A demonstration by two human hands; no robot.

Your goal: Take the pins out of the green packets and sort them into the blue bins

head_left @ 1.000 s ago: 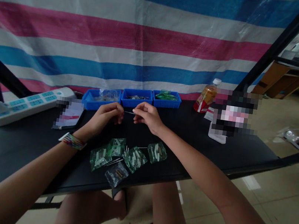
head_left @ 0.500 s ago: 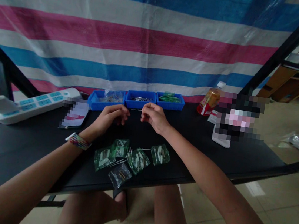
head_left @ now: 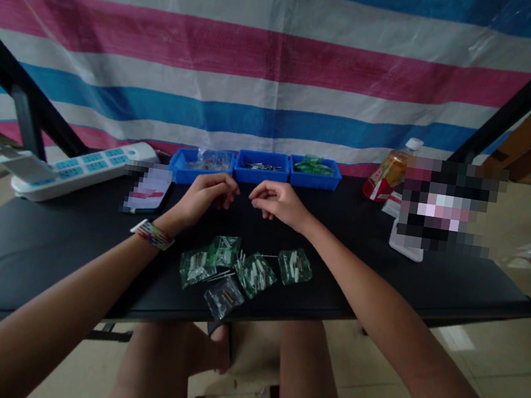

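My left hand [head_left: 208, 198] hovers over the black table behind the small bags, its fingers curled and pressed together. Facing it across a small gap, my right hand [head_left: 282, 205] has its thumb and fingers pinched. Whatever either hand holds is hidden or too small to make out. In front of them lie several small green plastic bags [head_left: 254, 274] with white and metal pins inside. A clear bag [head_left: 224, 298] with brass-coloured pieces is nearest the table edge. Thin loose rods [head_left: 220, 277] lie among the bags.
Behind my hands stand a blue tray [head_left: 178, 173] with clear bags, another blue tray [head_left: 261, 176] with metal rods, and a third blue tray [head_left: 315, 181] with green bags. A power strip [head_left: 91, 166] and phone [head_left: 150, 188] lie left; a drink bottle [head_left: 389, 171] stands right.
The view has shifted a little. A thin rod that stuck out leftward from my right fingertips no longer shows. My hands have come slightly closer together.
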